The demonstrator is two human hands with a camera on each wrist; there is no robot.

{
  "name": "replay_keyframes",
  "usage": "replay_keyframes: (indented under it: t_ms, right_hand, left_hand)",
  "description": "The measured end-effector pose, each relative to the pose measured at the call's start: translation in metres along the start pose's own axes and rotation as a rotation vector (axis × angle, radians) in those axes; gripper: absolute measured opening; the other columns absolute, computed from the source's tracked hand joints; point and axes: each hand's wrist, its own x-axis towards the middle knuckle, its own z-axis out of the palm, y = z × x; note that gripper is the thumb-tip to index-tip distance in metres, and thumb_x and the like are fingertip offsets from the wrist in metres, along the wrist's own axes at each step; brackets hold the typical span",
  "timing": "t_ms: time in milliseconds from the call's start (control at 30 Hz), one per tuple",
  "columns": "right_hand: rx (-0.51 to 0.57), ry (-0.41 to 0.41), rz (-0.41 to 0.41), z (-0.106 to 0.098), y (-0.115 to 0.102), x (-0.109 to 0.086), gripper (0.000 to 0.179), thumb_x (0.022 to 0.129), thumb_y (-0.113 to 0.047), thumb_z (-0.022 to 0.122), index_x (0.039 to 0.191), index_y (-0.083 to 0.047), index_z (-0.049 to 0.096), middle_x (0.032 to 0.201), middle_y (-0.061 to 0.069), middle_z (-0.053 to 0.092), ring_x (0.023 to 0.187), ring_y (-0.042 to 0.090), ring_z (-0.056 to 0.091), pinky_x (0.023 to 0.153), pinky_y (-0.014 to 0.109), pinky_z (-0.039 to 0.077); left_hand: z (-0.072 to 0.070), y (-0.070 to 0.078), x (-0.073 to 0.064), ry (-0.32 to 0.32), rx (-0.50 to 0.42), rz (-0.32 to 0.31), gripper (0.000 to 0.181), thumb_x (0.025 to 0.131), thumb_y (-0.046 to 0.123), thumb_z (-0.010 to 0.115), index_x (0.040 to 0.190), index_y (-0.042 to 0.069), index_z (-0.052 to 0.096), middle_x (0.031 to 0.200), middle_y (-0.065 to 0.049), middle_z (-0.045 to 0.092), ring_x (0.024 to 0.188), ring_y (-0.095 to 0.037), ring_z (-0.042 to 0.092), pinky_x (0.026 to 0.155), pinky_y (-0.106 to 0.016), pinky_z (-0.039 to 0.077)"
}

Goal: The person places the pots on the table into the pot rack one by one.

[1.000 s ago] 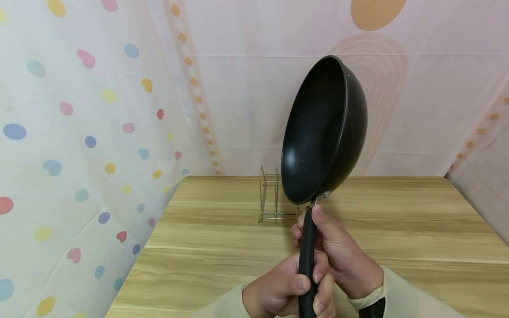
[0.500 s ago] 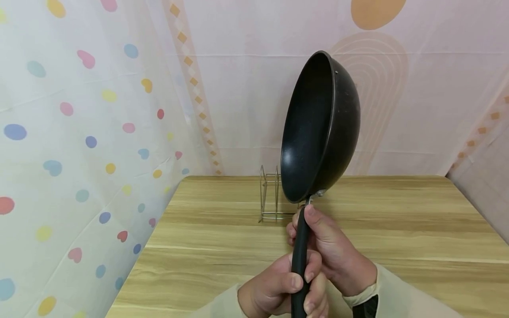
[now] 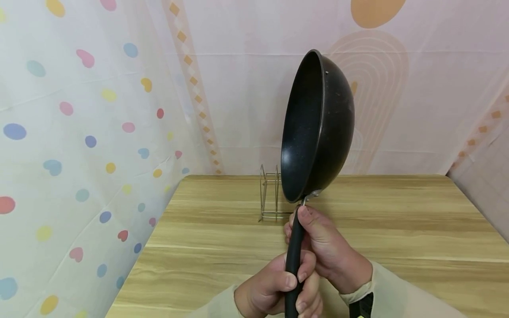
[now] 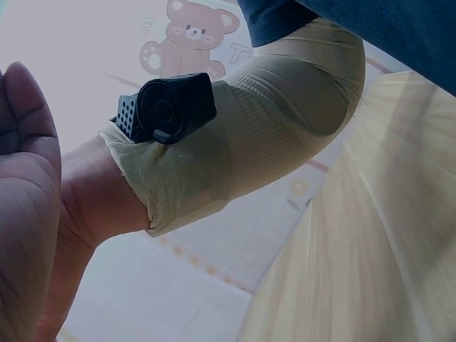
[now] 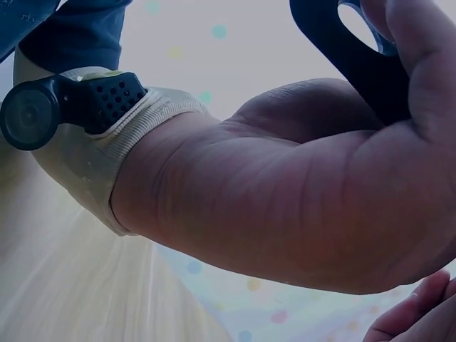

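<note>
A deep black frying pan is held up on end above the table, its hollow facing left and its outside facing right. My left hand grips the lower part of the black handle, thumb across the front. Higher up, my right hand holds the handle just under the metal joint, its thumb lying along it. In the right wrist view the handle's end with its hanging hole shows against a gripping hand. The left wrist view shows a sleeved forearm and part of a hand, without the pan.
A small wire rack stands on the wooden table behind the pan, which hides its right part. Patterned cloth hangs behind the table, and dotted cloth hangs along the left side.
Both hands have shifted slightly left with the handle. The pan has turned so that more of its outside and less of its hollow shows. The rack has stayed in place.
</note>
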Motion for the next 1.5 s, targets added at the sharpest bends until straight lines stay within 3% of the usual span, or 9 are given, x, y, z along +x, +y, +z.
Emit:
replay_keyframes:
  t_ms: [400,700,900,1267,1500]
  right_hand:
    - [-0.021,0.027,0.022,0.001,0.007,0.004,0.031,0.108,-0.044,0.055,0.088,-0.023,0.066,0.079,-0.011,0.065,0.069,0.002,0.057,0.064,0.018,0.049]
    - [-0.029,0.114,0.052,0.007,0.011,0.005,0.028,0.104,-0.045,0.063,0.087,-0.023,0.061,0.075,-0.011,0.061,0.061,0.001,0.053,0.058,0.018,0.047]
    - [-0.036,0.134,0.084,0.01,0.013,0.006,0.028,0.102,-0.044,0.066,0.087,-0.022,0.058,0.07,-0.011,0.058,0.055,0.0,0.05,0.053,0.017,0.045]
    - [-0.106,0.268,0.122,0.014,0.019,0.009,0.033,0.097,-0.047,0.074,0.085,-0.02,0.057,0.067,-0.009,0.057,0.058,0.004,0.049,0.057,0.019,0.043]
    - [-0.141,0.29,0.136,0.014,0.022,0.011,0.033,0.098,-0.042,0.074,0.084,-0.019,0.056,0.067,-0.009,0.057,0.062,0.006,0.051,0.061,0.022,0.043]
  left_hand:
    - [-0.001,0.0,-0.003,0.004,0.02,0.027,0.022,0.103,0.04,0.054,0.092,0.028,0.039,0.056,-0.002,0.042,0.05,-0.017,0.047,0.067,-0.028,0.048]
    - [-0.005,0.002,-0.009,-0.04,0.025,0.047,0.021,0.104,0.038,0.051,0.093,0.027,0.038,0.055,-0.004,0.04,0.049,-0.018,0.046,0.062,-0.029,0.046]
    - [-0.006,0.001,-0.012,-0.031,0.025,0.05,0.021,0.103,0.036,0.051,0.092,0.026,0.037,0.054,-0.006,0.038,0.049,-0.019,0.045,0.061,-0.03,0.045]
    - [-0.011,-0.002,-0.019,-0.035,-0.009,0.059,0.019,0.102,0.034,0.051,0.092,0.026,0.037,0.054,-0.003,0.039,0.048,-0.018,0.043,0.056,-0.031,0.042]
    - [-0.014,-0.004,-0.025,-0.034,-0.021,0.057,0.018,0.101,0.032,0.051,0.093,0.026,0.037,0.054,-0.004,0.038,0.046,-0.018,0.042,0.056,-0.03,0.042]
